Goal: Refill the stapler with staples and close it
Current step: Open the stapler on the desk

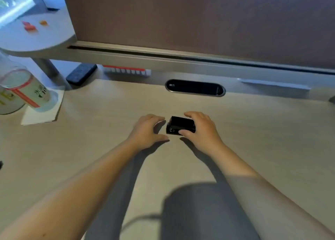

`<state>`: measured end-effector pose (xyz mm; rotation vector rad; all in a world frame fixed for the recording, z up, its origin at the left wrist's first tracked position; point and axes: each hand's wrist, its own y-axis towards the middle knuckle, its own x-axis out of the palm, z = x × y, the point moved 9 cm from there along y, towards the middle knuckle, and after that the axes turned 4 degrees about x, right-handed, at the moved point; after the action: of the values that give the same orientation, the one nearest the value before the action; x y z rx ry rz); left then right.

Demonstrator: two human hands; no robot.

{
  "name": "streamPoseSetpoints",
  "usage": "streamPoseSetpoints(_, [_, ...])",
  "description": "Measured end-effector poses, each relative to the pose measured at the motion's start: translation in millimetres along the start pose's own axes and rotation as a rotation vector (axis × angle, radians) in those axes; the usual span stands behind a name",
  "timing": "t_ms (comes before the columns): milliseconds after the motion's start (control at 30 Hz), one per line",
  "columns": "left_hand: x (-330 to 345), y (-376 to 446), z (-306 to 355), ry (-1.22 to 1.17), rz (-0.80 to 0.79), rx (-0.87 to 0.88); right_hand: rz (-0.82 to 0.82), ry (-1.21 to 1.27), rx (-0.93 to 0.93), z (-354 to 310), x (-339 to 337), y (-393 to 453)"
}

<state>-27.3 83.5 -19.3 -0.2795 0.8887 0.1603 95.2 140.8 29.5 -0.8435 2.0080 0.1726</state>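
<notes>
A small black stapler [181, 125] sits in the middle of the pale wooden bench [262, 131]. It is hard to see if its lid is up or down.

The right hand [201, 129] is on the stapler. Its fingers [190, 114] curl over the far side, and the thumb presses on the near side. So this hand has hold of the stapler, pinching it from both sides.

The left hand [147, 131] is just beside the stapler, on its left. The fingers are spread a little and bent, with a gap between them and the thumb. This hand holds nothing. Its fingertips come close to the stapler's left end, but it is hard to tell if they touch it.

Both bare arms reach forward over the bench, and their shadows fall on the wood.

Far off to the left stands a clear jar [27, 89] with a red band, on a white napkin [43, 113]. Behind it lies a dark flat case [81, 74]. Near that, at the back of the bench, is a white and red strip [126, 70]. A dark oval cable hole [194, 87] sits at the back edge, right behind the hands. A brown panel [199, 18] rises behind the bench.
</notes>
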Motion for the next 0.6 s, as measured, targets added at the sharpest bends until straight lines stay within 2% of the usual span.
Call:
streamPoseSetpoints(267, [0,15,3,-0.044,0.167,0.071,0.092,0.063,0.051,5,11,16])
streamPoseSetpoints(467, [2,15,0,-0.043,0.196,0.102,0.133,0.044,0.042,2,12,19])
streamPoseSetpoints(600, [0,14,4,-0.034,0.206,0.113,0.176,0.157,0.027,2,1,17])
